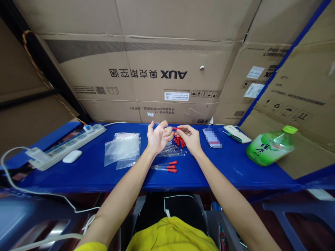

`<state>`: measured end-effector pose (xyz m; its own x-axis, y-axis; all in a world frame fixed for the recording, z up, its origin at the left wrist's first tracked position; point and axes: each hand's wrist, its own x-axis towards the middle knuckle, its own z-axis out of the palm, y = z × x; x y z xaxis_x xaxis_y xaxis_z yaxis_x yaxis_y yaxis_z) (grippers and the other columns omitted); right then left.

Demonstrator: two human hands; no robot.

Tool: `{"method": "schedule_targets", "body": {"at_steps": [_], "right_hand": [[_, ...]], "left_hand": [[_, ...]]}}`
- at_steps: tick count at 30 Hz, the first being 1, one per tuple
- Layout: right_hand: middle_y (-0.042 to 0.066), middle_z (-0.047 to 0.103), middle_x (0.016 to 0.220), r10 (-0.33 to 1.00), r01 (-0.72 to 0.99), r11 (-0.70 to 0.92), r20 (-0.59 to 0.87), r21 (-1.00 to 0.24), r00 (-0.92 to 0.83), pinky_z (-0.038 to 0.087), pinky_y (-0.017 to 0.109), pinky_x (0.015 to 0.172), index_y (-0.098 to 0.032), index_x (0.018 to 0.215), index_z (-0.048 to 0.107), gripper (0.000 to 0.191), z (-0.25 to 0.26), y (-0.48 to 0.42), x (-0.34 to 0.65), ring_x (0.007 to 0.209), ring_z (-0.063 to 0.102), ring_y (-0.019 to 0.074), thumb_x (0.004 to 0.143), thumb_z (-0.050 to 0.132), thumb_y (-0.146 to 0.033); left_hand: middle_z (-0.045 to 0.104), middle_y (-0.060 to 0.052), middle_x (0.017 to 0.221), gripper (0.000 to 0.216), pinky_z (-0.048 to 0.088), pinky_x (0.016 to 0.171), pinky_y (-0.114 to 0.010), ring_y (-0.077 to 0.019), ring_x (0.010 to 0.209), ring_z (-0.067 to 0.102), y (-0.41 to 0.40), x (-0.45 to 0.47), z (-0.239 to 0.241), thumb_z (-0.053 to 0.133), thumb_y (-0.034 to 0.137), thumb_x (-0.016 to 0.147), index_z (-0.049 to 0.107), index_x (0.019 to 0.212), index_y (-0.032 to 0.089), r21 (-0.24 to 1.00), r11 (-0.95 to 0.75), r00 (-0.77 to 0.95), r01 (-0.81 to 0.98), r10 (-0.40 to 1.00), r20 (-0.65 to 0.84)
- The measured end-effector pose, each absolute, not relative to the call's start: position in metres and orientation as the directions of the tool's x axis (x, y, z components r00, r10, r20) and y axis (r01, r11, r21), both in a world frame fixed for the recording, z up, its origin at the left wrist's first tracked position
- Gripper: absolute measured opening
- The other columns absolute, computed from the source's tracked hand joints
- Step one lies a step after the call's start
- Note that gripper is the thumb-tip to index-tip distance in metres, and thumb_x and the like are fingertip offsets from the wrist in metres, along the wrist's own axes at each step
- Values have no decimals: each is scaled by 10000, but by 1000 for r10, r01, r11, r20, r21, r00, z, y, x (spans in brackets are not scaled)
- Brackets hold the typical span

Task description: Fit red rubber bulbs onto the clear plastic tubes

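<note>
Above the blue tabletop, my left hand (157, 137) is closed on a thin clear glass dropper tube, mostly hidden by its fingers. My right hand (191, 136) pinches a small red rubber bulb (176, 128) at the tube's right end; whether the bulb sits fully over the tube cannot be made out. Beneath the hands lies a pile of loose red bulbs (179, 142), partly covered by my right fingers. Several bare glass tubes (171, 151) are heaped just in front of it. Nearer to me, droppers with red bulbs (171, 167) lie side by side, bulbs pointing right.
Clear plastic bags (123, 148) lie left of my hands. Farther left are a white earphone case (72, 156) and a power strip (70, 144). On the right are a phone (211, 138), a green-handled tool (233, 137) and a green drink bottle (270, 146). Cardboard (146, 69) walls the back.
</note>
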<state>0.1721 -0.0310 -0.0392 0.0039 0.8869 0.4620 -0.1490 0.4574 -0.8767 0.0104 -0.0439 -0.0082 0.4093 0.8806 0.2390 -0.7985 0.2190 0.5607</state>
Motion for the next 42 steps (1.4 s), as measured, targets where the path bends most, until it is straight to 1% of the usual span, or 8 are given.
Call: {"method": "schedule_targets", "body": {"at_steps": [6, 8, 13, 18, 28, 33, 36, 42], "right_hand": [[36, 763, 832, 902, -139, 421, 430, -896, -41, 612, 356, 732, -213, 961, 699, 385, -42, -31, 168, 752, 736, 213, 722, 823, -488], [33, 761, 828, 902, -145, 417, 429, -897, -58, 609, 346, 731, -211, 970, 698, 394, -43, -31, 168, 745, 733, 203, 721, 825, -488], [14, 737, 735, 908, -147, 385, 403, -911, -117, 597, 324, 684, -205, 976, 689, 401, -42, -32, 166, 680, 710, 177, 747, 803, -514], [17, 734, 735, 900, -145, 402, 419, -904, -118, 591, 310, 676, -198, 928, 675, 398, -41, -32, 164, 676, 704, 165, 748, 801, -530], [26, 731, 700, 895, -159, 422, 438, -893, -86, 586, 308, 659, -186, 855, 676, 351, -40, -33, 167, 630, 695, 163, 747, 814, -489], [30, 732, 704, 896, -148, 424, 438, -893, -71, 595, 325, 652, -193, 837, 681, 351, -41, -33, 167, 625, 699, 175, 742, 813, -503], [32, 733, 712, 889, -146, 440, 453, -886, -63, 592, 318, 639, -193, 840, 682, 348, -42, -33, 168, 619, 697, 172, 752, 806, -506], [31, 727, 703, 890, -118, 441, 450, -890, -67, 576, 303, 598, -195, 852, 677, 345, -44, -31, 170, 596, 688, 169, 772, 787, -512]], "left_hand": [[245, 52, 523, 514, 303, 471, -249, -119, 438, 285, -44, 7, -7, 214, 633, 972, 402, 746, 211, 550, 187, 376, -814, 891, 255], [225, 57, 515, 515, 292, 464, -252, -117, 431, 270, -43, 7, -6, 232, 643, 965, 394, 734, 213, 537, 185, 360, -823, 901, 242], [192, 64, 490, 510, 244, 439, -268, -108, 402, 239, -42, 7, -7, 265, 643, 958, 383, 704, 217, 475, 191, 312, -859, 931, 189], [149, 76, 468, 508, 217, 427, -276, -103, 380, 190, -38, 8, -10, 261, 627, 965, 361, 677, 221, 453, 166, 269, -876, 948, 173], [134, 77, 465, 517, 199, 426, -273, -100, 379, 178, -38, 11, -13, 225, 606, 976, 362, 665, 216, 449, 182, 297, -875, 934, 199], [132, 77, 468, 527, 196, 425, -269, -98, 380, 168, -38, 11, -13, 217, 623, 973, 353, 666, 216, 456, 190, 296, -870, 939, 174], [140, 75, 468, 533, 198, 426, -267, -100, 381, 181, -38, 12, -14, 210, 627, 972, 358, 667, 215, 452, 198, 306, -870, 935, 178], [155, 74, 465, 535, 222, 431, -259, -102, 383, 194, -39, 13, -15, 245, 647, 964, 358, 667, 217, 440, 231, 314, -868, 941, 127]]}}
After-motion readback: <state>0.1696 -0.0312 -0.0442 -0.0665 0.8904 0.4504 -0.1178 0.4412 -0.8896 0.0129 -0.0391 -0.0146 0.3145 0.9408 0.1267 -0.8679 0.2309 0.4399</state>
